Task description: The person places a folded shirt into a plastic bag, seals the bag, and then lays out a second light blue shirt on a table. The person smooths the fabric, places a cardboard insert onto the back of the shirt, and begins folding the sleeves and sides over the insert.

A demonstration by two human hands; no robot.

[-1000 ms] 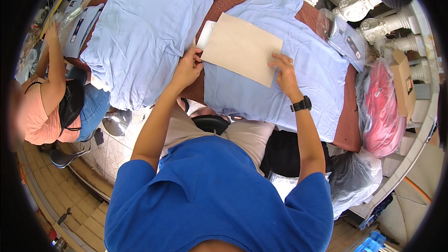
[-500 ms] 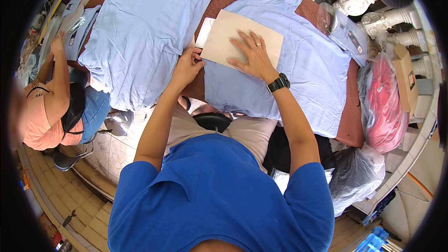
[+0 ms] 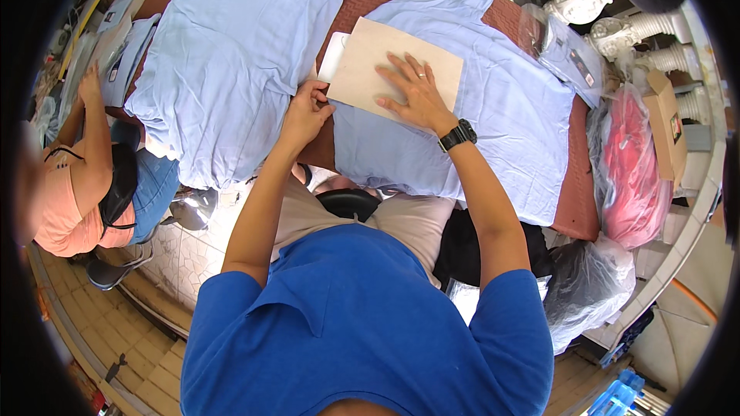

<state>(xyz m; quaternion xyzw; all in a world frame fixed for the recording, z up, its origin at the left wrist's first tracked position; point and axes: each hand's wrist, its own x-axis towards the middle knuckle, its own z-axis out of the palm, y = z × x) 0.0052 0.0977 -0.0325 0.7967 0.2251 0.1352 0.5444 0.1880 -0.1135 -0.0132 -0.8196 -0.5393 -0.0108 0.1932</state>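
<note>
A beige rectangular cardboard sheet [image 3: 362,62] lies on a light blue shirt [image 3: 501,100] spread over the table. My right hand [image 3: 416,92], with a ring and a dark wristwatch, rests flat on the sheet, fingers spread open. At the sheet's lower left corner, my left hand [image 3: 307,114] is closed in a pinch. What its fingertips hold, if anything, cannot be made out. A white piece [image 3: 331,58] sticks out from under the sheet's left edge. Left of that hand lies another light blue garment [image 3: 223,69], wrinkled and partly hanging over the table's near edge.
The table has a reddish-brown cover [image 3: 578,177]. Bagged folded shirts [image 3: 570,58] lie at its right end, beside a red bundle in clear plastic [image 3: 632,162] and a cardboard box [image 3: 667,127]. White ornate columns [image 3: 582,1] stand behind. At far left, a co-worker's hand [image 3: 90,83] is near packaged shirts.
The view has shifted slightly. My right hand stays flat on the cardboard sheet, and my left hand stays pinched at its corner.
</note>
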